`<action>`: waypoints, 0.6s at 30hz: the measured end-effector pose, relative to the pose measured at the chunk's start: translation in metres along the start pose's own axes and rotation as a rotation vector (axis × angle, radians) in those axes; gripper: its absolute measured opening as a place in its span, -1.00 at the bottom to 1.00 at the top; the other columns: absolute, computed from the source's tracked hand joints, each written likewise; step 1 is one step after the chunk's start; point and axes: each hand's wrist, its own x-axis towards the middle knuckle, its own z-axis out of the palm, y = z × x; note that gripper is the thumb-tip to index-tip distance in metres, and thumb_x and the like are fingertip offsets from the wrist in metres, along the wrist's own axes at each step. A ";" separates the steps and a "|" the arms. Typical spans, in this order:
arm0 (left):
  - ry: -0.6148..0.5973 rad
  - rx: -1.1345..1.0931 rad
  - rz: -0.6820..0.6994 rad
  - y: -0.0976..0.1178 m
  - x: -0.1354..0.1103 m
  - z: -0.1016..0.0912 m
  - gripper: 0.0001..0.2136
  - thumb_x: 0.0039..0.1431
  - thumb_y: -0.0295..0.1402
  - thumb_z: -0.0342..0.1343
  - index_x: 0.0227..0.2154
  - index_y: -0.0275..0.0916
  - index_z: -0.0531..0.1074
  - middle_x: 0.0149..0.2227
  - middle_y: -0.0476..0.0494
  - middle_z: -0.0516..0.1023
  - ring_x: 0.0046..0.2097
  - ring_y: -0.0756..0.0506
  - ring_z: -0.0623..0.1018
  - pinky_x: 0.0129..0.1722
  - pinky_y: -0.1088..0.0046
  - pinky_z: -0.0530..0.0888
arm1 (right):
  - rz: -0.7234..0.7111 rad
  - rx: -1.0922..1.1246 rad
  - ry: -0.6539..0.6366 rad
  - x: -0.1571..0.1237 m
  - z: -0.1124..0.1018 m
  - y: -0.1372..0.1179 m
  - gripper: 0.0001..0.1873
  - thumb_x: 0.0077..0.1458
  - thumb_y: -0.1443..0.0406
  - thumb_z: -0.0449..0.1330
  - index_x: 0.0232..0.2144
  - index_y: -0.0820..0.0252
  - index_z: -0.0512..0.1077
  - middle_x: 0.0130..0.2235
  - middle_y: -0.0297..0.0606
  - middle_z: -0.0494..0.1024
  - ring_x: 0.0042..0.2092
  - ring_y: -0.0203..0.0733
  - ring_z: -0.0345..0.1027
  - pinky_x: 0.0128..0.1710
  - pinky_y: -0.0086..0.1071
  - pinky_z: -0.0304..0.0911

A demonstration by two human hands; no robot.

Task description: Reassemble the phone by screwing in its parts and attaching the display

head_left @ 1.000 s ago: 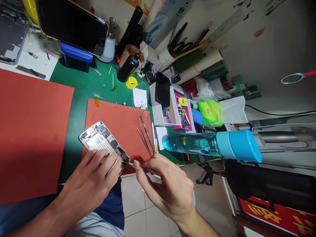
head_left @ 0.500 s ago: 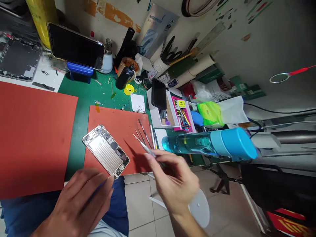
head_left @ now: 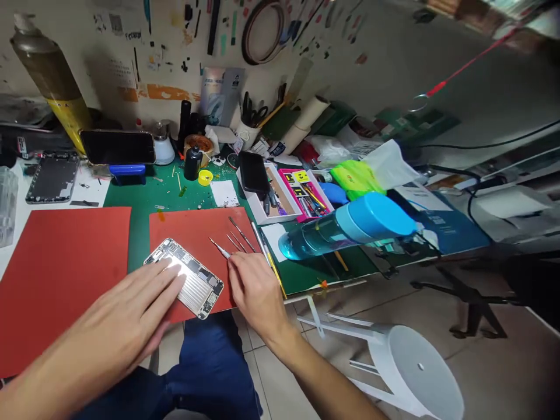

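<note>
The left hand [head_left: 118, 309] lies across the lower left of the frame, its grip wide and flat, with the fingers [head_left: 164, 279] spread and resting on an opened gold smartphone housing [head_left: 196, 294]. The housing sits low and centre on an orange-red silicone mat [head_left: 196, 224], tilted on the diagonal, with its logic board [head_left: 199, 274] and ribbed metal plate facing up. Its lower corner reaches the mat's bottom edge. Flat fingers suit this work: light, even pressure on the plate steadies the housing without bearing on the small board parts.

The right hand [head_left: 256, 294] is just beside the housing, its grip narrow. The fingertips [head_left: 231, 262] appear to pinch the silver handle of a slim steel pick [head_left: 222, 251], whose fine point aims up and left, clear of the board. Holding it this near the tip favours small, controlled movements.

Fine-tipped tweezers [head_left: 240, 234] lie in a loose row on the same mat, within easy reach of the right hand. To the left is a larger red mat [head_left: 61, 274], and a green mat [head_left: 131, 195] covers the tabletop behind both. A blue-capped water bottle [head_left: 345, 227] lies at centre right, beside a white box of tools [head_left: 266, 195]
</note>
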 end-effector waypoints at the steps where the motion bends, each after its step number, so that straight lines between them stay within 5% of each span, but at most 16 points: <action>1: -0.059 0.013 0.031 -0.007 0.013 -0.001 -0.46 0.42 -0.40 0.06 0.42 -0.34 0.33 0.46 -0.37 0.39 0.47 -0.40 0.38 0.44 -0.03 0.39 | 0.029 -0.023 -0.023 0.002 -0.004 0.003 -0.72 0.49 0.41 0.04 -0.05 0.24 0.57 -0.12 -0.08 0.71 -0.08 0.00 0.56 -0.03 -0.18 0.46; 4: -0.226 0.020 0.141 -0.023 0.046 -0.001 -0.31 0.21 -0.45 0.14 0.43 -0.41 0.29 0.50 -0.45 0.29 0.53 -0.43 0.27 0.53 -0.07 0.25 | 0.126 -0.102 -0.122 0.012 -0.018 0.014 -0.75 0.48 0.39 0.08 -0.12 0.26 0.58 -0.19 -0.07 0.67 -0.15 0.02 0.57 -0.16 -0.20 0.40; 10: -0.541 0.027 0.203 -0.028 0.087 -0.011 -0.28 0.15 -0.46 0.14 0.41 -0.46 0.28 0.35 -0.46 0.46 0.38 -0.39 0.45 0.50 -0.06 0.26 | 0.198 -0.139 -0.369 0.039 -0.028 0.023 -0.80 0.43 0.39 0.16 -0.24 0.30 0.57 -0.21 -0.01 0.65 -0.26 -0.01 0.58 -0.33 -0.29 0.20; 14: -0.595 0.051 0.211 -0.027 0.098 -0.016 -0.27 0.11 -0.44 0.17 0.39 -0.45 0.29 0.24 -0.43 0.50 0.28 -0.36 0.48 0.46 0.01 0.28 | 0.193 -0.060 -0.435 0.051 -0.041 0.017 -0.77 0.43 0.43 0.10 -0.22 0.33 0.56 -0.20 0.03 0.66 -0.18 0.02 0.59 -0.27 -0.30 0.22; 18: -0.610 0.039 0.196 -0.031 0.101 -0.018 -0.29 0.08 -0.42 0.21 0.34 -0.46 0.31 0.15 -0.41 0.50 0.20 -0.37 0.49 0.38 0.02 0.35 | 0.189 0.147 -0.412 0.042 -0.063 0.017 -0.75 0.41 0.36 0.11 0.03 0.25 0.54 -0.27 -0.21 0.65 -0.28 -0.13 0.55 -0.27 -0.35 0.29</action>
